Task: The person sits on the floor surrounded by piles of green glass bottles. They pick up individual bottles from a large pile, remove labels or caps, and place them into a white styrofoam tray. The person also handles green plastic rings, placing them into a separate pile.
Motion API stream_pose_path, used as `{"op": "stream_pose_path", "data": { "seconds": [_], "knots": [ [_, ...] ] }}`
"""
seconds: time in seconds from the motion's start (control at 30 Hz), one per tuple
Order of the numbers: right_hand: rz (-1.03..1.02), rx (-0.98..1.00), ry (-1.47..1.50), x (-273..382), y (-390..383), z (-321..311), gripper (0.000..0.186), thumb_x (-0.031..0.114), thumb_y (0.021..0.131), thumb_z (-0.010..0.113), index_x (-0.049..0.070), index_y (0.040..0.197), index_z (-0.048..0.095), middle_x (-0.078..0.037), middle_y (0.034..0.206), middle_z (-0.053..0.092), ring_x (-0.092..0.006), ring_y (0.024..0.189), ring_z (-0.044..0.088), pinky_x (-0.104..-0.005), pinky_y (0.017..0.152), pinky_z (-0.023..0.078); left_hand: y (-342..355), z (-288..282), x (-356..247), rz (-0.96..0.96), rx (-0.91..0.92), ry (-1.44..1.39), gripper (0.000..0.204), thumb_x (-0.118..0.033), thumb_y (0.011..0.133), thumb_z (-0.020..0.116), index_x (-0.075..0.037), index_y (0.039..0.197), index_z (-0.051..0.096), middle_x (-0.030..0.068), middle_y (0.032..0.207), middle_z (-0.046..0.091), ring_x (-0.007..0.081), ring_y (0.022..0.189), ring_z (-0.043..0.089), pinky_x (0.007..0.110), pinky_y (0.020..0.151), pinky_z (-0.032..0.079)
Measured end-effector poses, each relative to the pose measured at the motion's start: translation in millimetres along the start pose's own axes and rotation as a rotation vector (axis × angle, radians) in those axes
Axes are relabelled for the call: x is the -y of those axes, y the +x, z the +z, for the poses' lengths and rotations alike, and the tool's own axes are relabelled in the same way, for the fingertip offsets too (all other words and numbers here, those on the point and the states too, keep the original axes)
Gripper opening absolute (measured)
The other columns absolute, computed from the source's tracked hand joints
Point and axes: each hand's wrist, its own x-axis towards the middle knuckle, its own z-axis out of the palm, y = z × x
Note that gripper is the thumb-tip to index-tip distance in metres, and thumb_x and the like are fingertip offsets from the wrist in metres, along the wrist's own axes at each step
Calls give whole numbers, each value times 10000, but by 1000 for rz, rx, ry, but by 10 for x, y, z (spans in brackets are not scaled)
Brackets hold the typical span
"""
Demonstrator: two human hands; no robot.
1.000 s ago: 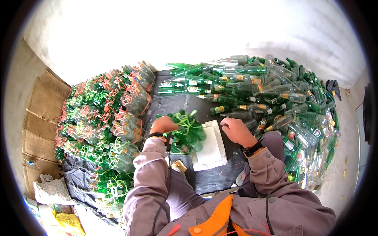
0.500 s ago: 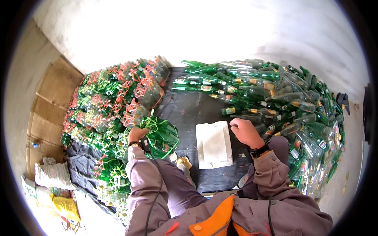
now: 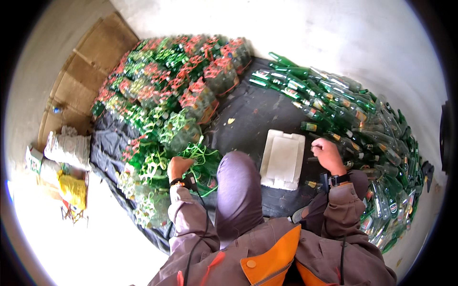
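My left hand (image 3: pixel 180 168) is closed at the green plastic strapping (image 3: pixel 202 151) on top of a bundle of green glass bottles (image 3: pixel 209 176). That bundle stands at the near end of the tied bundles, beside my raised left knee (image 3: pixel 238 183). My right hand (image 3: pixel 326 154) is curled at the near edge of the loose bottles (image 3: pixel 338 114), to the right of a white foam slab (image 3: pixel 284 159). Its fingers are bent in, and whatever they hold, if anything, is hidden.
Tied bottle bundles with red and green strapping (image 3: pixel 195 62) fill the left. Loose green and clear bottles lie piled along the right wall. Black sheeting (image 3: pixel 238 114) covers the floor. Cardboard (image 3: pixel 102 45), a white sack (image 3: pixel 67 151) and a yellow bag (image 3: pixel 72 189) are far left.
The view has turned and shifted, so the surroundings sit differently. My left knee has come up between the bundle and the foam slab. My left hand stays at the green strapping.
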Motion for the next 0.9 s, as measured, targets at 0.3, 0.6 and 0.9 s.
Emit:
{"op": "stream_pose_path", "data": {
  "seconds": [0.3,0.6,0.9],
  "knots": [
    [113,132,186,-2,-91,-133,183,103,936,640,10,1091,669,-30,894,676,-106,764,625,-254,678,492,-1041,173,878,-78,29,-2,457,-448,699,716,-126,1009,808,148,934,768,324,948,732,411,856,567],
    [198,203,208,124,-76,-61,211,138,952,628,22,1123,668,-15,919,668,-84,777,605,-229,662,461,-1947,84,1729,-288,51,-55,499,-439,693,737,-119,1072,796,164,937,767,320,935,739,417,853,567],
    [222,275,231,262,-24,96,222,146,971,602,36,1153,666,-14,955,683,-84,822,626,-229,706,483,-2357,211,2534,-415,4,-101,526,-471,703,758,-107,1081,790,172,924,765,307,927,744,405,834,570]
  ]
}}
